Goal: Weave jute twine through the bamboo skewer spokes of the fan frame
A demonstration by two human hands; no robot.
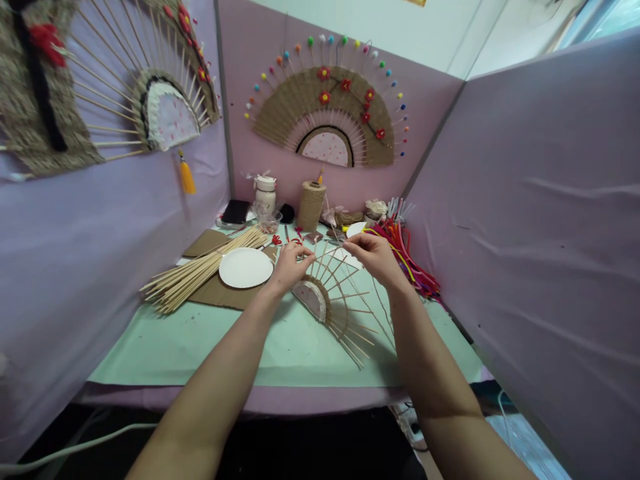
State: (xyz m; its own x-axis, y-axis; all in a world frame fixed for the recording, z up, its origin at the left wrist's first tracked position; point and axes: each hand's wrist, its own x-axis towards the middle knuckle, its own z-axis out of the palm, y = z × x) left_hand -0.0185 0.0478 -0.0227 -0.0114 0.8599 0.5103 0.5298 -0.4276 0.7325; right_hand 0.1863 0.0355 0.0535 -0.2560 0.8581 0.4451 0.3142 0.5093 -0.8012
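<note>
Two hands, left hand (pixel 289 265) and right hand (pixel 374 257), pinch the fan frame (pixel 340 313) at its upper spokes; it lies mid-table (pixel 200 347), nearer the far edge. Spoke-setting appears in hand; a next move calls for keeping the spacing even.

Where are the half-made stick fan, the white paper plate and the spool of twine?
half-made stick fan (pixel 311 298): head view, on its half-round base.
white paper plate (pixel 246 267): head view, on its centre.
spool of twine (pixel 311 207): head view, mid-side of the wound twine.
</note>
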